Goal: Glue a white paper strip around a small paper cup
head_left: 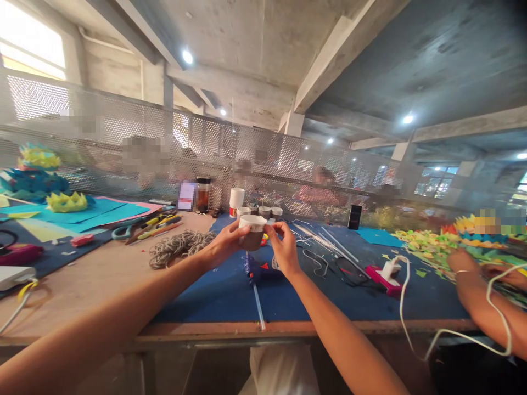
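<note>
A small cup (252, 240) with a white upper band and a brown lower part is held up over the blue mat. My left hand (226, 241) grips its left side, thumb across the front. At the right edge of the white band, my right hand (284, 247) has its fingertips pinched against the cup. Below the cup lies a dark blue glue gun (250, 269), a clear glue stick (258, 307) jutting from it toward the table's front edge. Left of my hands is a tangled heap of grey-brown cord (179, 248).
Behind my hands stand several small cups (276, 213) and a white cup stack (236, 198). Pliers (122, 232) and knives lie left. A pink power strip (385, 280) with a trailing white cable is right, near another person's arm (473, 285). A mesh screen (263, 164) borders the table.
</note>
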Available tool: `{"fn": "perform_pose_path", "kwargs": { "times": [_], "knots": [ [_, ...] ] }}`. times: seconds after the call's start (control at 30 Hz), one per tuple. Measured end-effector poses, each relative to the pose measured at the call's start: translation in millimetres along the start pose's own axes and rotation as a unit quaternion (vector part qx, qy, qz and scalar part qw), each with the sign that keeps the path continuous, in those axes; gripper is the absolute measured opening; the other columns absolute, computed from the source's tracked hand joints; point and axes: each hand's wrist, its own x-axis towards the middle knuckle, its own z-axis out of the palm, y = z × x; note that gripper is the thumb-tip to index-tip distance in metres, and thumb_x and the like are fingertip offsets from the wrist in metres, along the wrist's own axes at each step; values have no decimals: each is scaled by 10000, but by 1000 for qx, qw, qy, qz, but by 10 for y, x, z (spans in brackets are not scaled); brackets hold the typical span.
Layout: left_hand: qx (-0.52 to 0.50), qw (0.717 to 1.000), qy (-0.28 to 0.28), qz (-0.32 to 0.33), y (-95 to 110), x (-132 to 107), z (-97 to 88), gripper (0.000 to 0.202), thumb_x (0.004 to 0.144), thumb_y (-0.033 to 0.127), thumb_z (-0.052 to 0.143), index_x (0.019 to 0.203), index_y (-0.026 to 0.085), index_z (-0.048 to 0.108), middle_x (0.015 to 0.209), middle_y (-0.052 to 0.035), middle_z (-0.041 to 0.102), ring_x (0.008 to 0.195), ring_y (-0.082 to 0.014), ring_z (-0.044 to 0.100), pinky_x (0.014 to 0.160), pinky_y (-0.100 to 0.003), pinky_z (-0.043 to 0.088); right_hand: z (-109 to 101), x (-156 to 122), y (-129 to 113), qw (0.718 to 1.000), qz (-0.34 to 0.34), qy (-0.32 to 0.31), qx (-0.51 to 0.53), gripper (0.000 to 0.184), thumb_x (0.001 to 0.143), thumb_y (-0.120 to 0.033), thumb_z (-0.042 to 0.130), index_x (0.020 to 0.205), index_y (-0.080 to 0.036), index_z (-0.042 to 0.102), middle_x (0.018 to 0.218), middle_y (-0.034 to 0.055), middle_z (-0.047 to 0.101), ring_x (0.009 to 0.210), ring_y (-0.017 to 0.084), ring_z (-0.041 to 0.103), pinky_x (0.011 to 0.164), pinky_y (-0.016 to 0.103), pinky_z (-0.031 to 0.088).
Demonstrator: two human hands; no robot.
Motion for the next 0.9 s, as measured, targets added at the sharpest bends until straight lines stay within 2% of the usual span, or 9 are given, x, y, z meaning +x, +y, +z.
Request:
{"fn": "perform_pose_path", "kwargs": {
  "times": [0.13,0.4,0.57,0.77,0.9],
  "knots": [
    [12,1000,-2,-12,37,-6,13,476,930,416,665,1343,182,632,1352,-181,651,1128,-330,673,937,-462,541,-7,6,18,1000,11,2,21,297,924,-493,652,837,-213,600,796,-1,640,780,180,629,766,290,509],
    [13,1000,-14,7,77,-33,12,497,912,356,704,1363,171,607,1356,-197,642,1139,-326,662,939,-449,529,-12,15,6,998,31,-6,51,311,905,-506,672,838,-213,593,786,-4,640,756,175,631,723,274,505],
    [4,999,-31,7,42,13,-61,514,907,413,703,1347,160,622,1367,-205,637,1158,-346,659,957,-473,532,-25,20,0,997,34,-6,68,306,904,-493,681,848,-204,598,788,-7,634,750,165,610,716,262,489],
    [3,1000,-27,6,23,19,-104,528,898,389,723,1364,171,603,1372,-201,636,1179,-352,653,964,-484,533,-22,23,30,995,45,-11,85,307,899,-488,694,856,-197,604,774,-16,612,723,151,566,690,252,463],
    [-6,1000,-25,8,13,20,-110,464,927,394,687,1332,177,623,1388,-191,628,1195,-344,647,978,-477,525,-14,24,36,995,50,-6,89,316,902,-500,684,845,-201,596,760,-18,586,702,150,532,659,249,447]
  ]
}}
